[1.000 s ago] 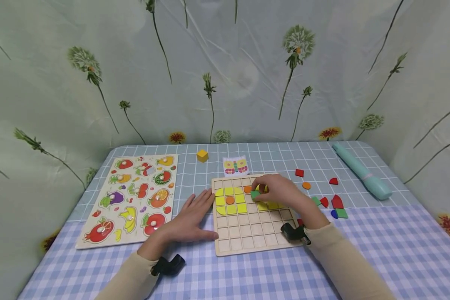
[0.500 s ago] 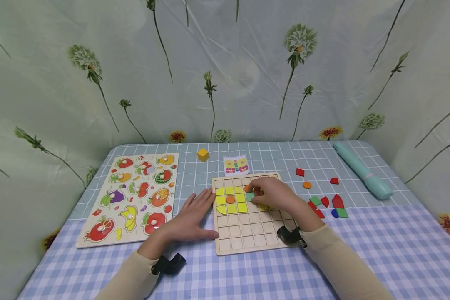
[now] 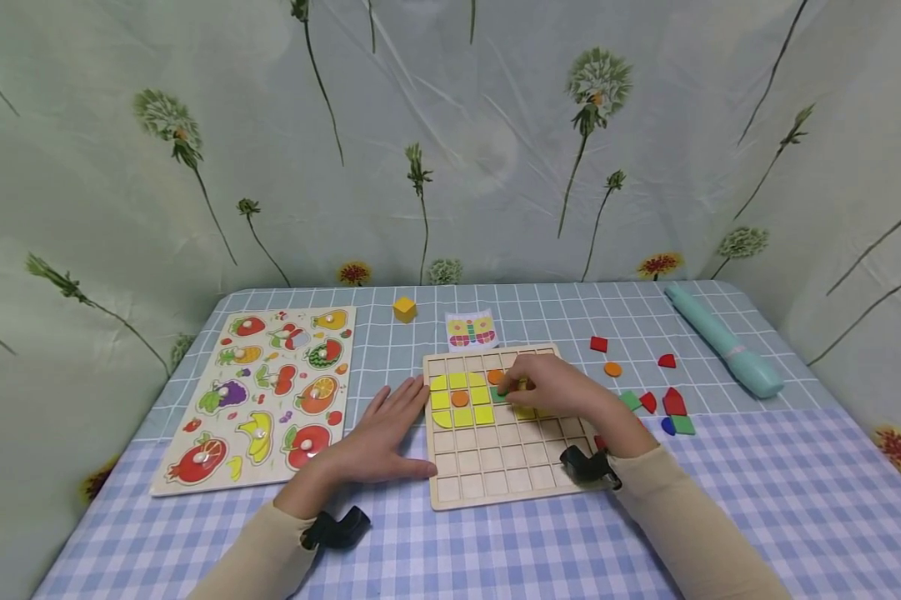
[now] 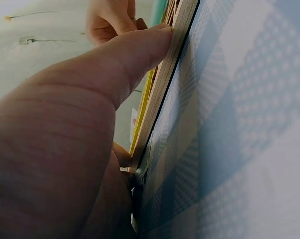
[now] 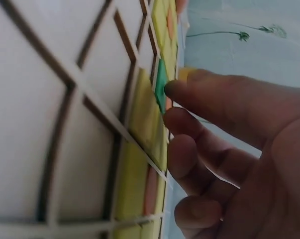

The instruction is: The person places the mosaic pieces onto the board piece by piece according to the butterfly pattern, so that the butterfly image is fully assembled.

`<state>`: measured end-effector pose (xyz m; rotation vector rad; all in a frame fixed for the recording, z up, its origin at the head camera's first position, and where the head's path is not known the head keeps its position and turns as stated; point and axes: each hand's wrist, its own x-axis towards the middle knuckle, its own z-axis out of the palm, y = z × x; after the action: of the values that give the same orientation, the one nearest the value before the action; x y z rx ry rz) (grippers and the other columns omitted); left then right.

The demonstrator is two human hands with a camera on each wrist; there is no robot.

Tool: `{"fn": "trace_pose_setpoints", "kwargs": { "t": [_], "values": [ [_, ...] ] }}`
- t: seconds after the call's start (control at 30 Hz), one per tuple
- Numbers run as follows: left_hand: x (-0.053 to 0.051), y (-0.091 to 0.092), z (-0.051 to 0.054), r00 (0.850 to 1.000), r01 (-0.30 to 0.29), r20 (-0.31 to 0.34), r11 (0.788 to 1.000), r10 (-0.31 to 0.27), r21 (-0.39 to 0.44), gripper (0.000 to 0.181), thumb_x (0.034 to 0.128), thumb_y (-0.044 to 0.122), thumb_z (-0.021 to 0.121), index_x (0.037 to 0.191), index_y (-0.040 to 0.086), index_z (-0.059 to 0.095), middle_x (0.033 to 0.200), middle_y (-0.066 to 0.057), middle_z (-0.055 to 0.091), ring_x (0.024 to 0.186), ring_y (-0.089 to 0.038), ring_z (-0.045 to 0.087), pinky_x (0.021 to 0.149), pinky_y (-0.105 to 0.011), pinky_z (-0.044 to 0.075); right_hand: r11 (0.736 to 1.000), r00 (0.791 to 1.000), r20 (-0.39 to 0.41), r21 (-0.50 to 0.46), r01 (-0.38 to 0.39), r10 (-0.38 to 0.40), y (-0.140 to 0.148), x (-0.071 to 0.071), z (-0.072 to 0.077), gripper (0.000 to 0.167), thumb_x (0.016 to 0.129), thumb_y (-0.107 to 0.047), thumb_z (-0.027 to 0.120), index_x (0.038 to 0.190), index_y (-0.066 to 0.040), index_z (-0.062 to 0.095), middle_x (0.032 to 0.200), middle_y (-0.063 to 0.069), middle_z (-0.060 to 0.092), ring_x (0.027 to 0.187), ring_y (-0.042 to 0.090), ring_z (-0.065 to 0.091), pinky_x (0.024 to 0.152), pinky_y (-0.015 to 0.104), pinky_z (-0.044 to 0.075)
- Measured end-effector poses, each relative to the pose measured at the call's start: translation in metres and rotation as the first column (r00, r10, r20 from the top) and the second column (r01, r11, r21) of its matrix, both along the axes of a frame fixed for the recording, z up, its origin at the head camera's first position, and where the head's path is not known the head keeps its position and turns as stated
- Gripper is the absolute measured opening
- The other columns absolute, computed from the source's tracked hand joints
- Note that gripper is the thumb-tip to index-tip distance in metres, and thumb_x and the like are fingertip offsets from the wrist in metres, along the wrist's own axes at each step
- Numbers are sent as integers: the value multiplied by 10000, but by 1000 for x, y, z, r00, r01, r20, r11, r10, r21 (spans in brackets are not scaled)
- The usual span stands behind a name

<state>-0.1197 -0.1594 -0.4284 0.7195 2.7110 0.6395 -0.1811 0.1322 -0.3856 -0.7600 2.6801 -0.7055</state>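
In the head view a wooden grid board (image 3: 495,458) lies on the table, with yellow tiles (image 3: 483,414) and orange round tiles (image 3: 460,398) in its upper cells. A green square tile (image 3: 498,395) lies at a cell in the upper middle. My right hand (image 3: 551,385) is over the board, its thumb tip touching the green tile (image 5: 161,85) in the right wrist view; the other fingers are bent and hold nothing visible. My left hand (image 3: 382,442) lies spread along the board's left edge. Its thumb (image 4: 135,47) rests against that edge in the left wrist view.
A butterfly picture card (image 3: 472,332) lies behind the board, a yellow cube (image 3: 404,310) farther left. A fruit puzzle board (image 3: 258,400) takes up the left side. Loose red, green, blue and orange pieces, including a red one (image 3: 673,402), lie right, near a turquoise folded umbrella-like tube (image 3: 723,342).
My right hand has brought the green tile slightly left and lowered it from a tilt to lie flat at the cell. The left hand stays in place.
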Motion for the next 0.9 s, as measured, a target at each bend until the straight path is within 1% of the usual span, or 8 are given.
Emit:
{"fn": "trace_pose_setpoints", "kwargs": {
  "t": [0.17, 0.33, 0.47, 0.6, 0.7, 0.83, 0.9],
  "values": [
    [0, 0, -1, 1000, -1, -3, 1000, 1, -6, 1143, 795, 649, 712, 1611, 88, 140, 1706, -55, 66, 1588, -249, 7, 1268, -562, -25, 999, 999, 32, -37, 6, -5, 13, -3, 5, 120, 935, -160, 700, 1038, -183, 758, 1007, -43, 686, 854, 152, 562, 780, 281, 502],
    [-1, -1, -2, 1000, -6, -2, 1000, 6, -9, 1151, 790, 656, 713, 1612, 93, 136, 1706, -48, 63, 1588, -243, 3, 1268, -556, -31, 998, 998, 69, -60, 18, -14, 29, -7, 11, 193, 941, -159, 689, 1131, -162, 726, 1006, -26, 700, 879, 167, 600, 760, 283, 516],
    [-1, 0, -3, 1000, -5, -8, 1000, 4, -9, 1150, 790, 659, 711, 1612, 93, 139, 1706, -50, 68, 1588, -247, 5, 1268, -558, -28, 998, 995, 88, -46, 52, -48, 44, -8, 17, 245, 936, -187, 699, 1178, -152, 707, 1034, -10, 693, 909, 175, 595, 772, 294, 514],
    [0, 0, -2, 1000, -3, -12, 1000, 3, -6, 1149, 792, 660, 709, 1611, 89, 139, 1705, -55, 71, 1588, -250, 5, 1268, -559, -24, 998, 995, 86, -27, 49, -46, 61, -10, 21, 268, 936, -147, 682, 1203, -123, 690, 1049, 35, 686, 917, 185, 617, 799, 316, 546],
    [0, 0, -2, 1000, -4, -12, 1000, 4, -2, 1149, 794, 657, 710, 1612, 92, 134, 1705, -53, 68, 1588, -250, 1, 1268, -557, -23, 998, 992, 109, -7, 65, -64, 75, -12, 21, 285, 930, -119, 673, 1214, -127, 685, 1067, 58, 677, 920, 200, 626, 799, 320, 561],
    [0, 0, -1, 1000, -6, -11, 1000, 6, 2, 1150, 792, 657, 712, 1613, 96, 134, 1706, -53, 67, 1588, -253, 0, 1267, -561, -23, 994, 982, 159, 16, 106, -107, 93, -16, 19, 288, 920, -108, 676, 1206, -150, 685, 1098, 80, 661, 927, 217, 622, 786, 316, 572],
    [0, -1, -1, 1000, -5, -9, 1000, 5, 4, 1149, 792, 656, 712, 1612, 95, 135, 1706, -54, 68, 1588, -256, 2, 1267, -562, -22, 993, 979, 166, 21, 116, -118, 101, -17, 19, 279, 915, -103, 681, 1190, -150, 691, 1105, 94, 657, 936, 227, 620, 786, 320, 578]
  ]
}}
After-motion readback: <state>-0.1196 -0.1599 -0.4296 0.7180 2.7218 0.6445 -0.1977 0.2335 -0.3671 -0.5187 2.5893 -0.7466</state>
